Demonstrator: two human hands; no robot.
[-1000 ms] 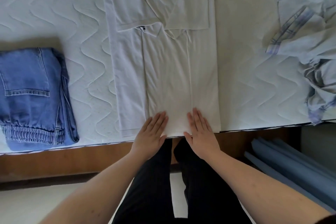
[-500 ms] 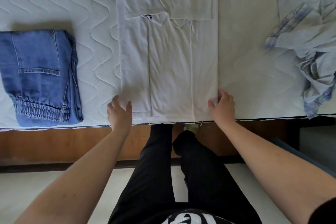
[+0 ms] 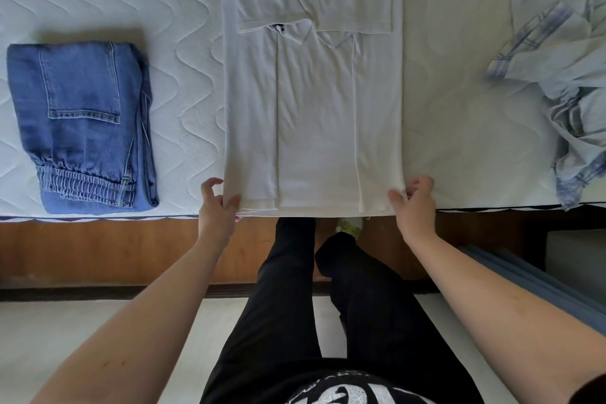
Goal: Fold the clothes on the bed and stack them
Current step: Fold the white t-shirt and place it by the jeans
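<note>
A white T-shirt (image 3: 314,114) with dark lettering lies flat on the bed, its sides and sleeves folded inward into a long strip. My left hand (image 3: 218,203) pinches the strip's near left corner between thumb and fingers. At the near right corner my right hand (image 3: 414,201) pinches the hem the same way. Folded blue jeans (image 3: 82,128) rest on the mattress to the left. A crumpled pale blue plaid shirt (image 3: 564,75) lies unfolded at the right.
The white quilted mattress (image 3: 183,52) ends at a near edge above a wooden bed frame (image 3: 98,249). My legs in black trousers stand against the frame. Blue rolled material (image 3: 541,285) lies on the floor at the right.
My hands slid apart from the middle of the hem, where they lay flat, to its two near corners, and now pinch the fabric.
</note>
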